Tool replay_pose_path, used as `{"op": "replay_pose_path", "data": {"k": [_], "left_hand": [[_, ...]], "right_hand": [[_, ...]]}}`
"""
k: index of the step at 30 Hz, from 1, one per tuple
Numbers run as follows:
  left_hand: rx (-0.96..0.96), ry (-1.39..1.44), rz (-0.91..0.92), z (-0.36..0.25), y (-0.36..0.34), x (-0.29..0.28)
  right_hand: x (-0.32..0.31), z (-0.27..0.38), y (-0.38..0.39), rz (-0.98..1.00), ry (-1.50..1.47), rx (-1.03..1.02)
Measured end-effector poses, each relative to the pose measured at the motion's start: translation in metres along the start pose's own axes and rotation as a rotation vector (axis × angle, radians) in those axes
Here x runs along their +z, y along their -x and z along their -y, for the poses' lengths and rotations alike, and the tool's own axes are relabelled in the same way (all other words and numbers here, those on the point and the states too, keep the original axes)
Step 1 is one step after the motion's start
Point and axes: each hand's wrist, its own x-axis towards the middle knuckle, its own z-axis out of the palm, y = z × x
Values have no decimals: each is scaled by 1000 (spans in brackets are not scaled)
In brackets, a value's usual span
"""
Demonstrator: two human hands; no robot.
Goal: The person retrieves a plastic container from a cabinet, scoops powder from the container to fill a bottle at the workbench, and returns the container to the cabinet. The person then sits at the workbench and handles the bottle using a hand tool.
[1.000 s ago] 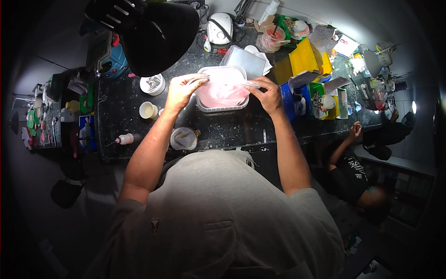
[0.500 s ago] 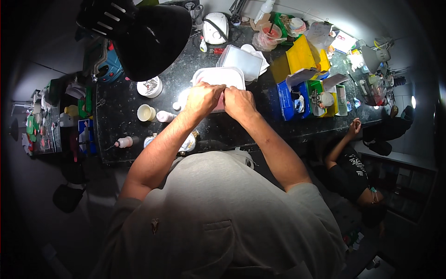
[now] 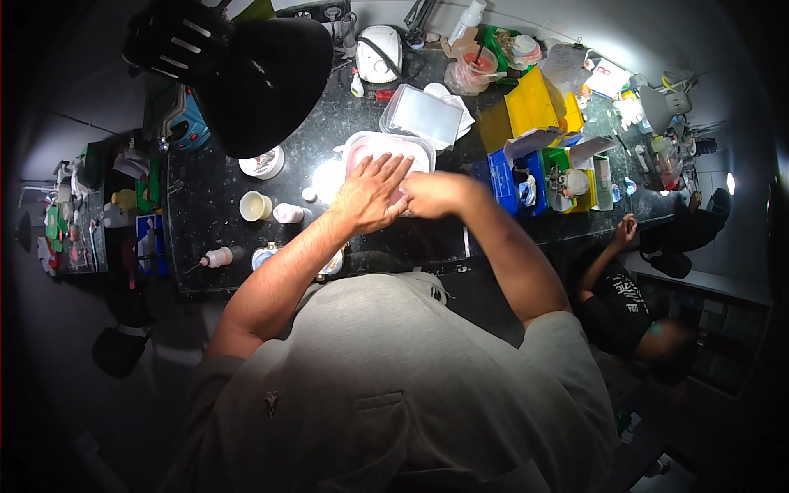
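A white rectangular plastic tub [image 3: 429, 148] with pink material [image 3: 371, 148] inside sits in the lamplight before me. My left hand [image 3: 371, 195] lies flat across the tub's near left part, its fingers stretched out over the pink material. Close against it, my right hand [image 3: 437, 195] is at the near right side of the tub. Its fingers look curled together, though motion blurs the hand; whatever they may hold is hidden. Both hands cover much of the tub's near edge. Behind the tub rests a clear plastic lid-like box [image 3: 427, 113].
A black lamp head [image 3: 267, 86] hangs over the upper left. Left of the tub stand a round white container [image 3: 263, 163], a cream cup [image 3: 256, 206] and small bottles. Yellow [image 3: 536, 100] and blue [image 3: 502, 182] bins are at right; another person [image 3: 618, 300] sits beyond.
My left hand has gone from a closed grip at the tub to lying flat over it. My right hand has shifted slightly right and nearer to me, turning sideways.
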Motion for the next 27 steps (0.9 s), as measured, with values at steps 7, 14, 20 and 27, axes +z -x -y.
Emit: {"op": "replay_pose_path", "data": {"k": [7, 14, 20, 27], "left_hand": [[12, -79, 199, -1, -12, 11], [-84, -67, 298, -10, -13, -5], [-63, -59, 276, -3, -12, 7], [-55, -83, 254, 0, -12, 12]], "right_hand": [[-19, -176, -79, -798, -106, 373], [-23, -151, -86, -581, 129, 569], [-14, -150, -65, -888, -246, 286], [-36, -123, -11, -1389, -524, 29]]}}
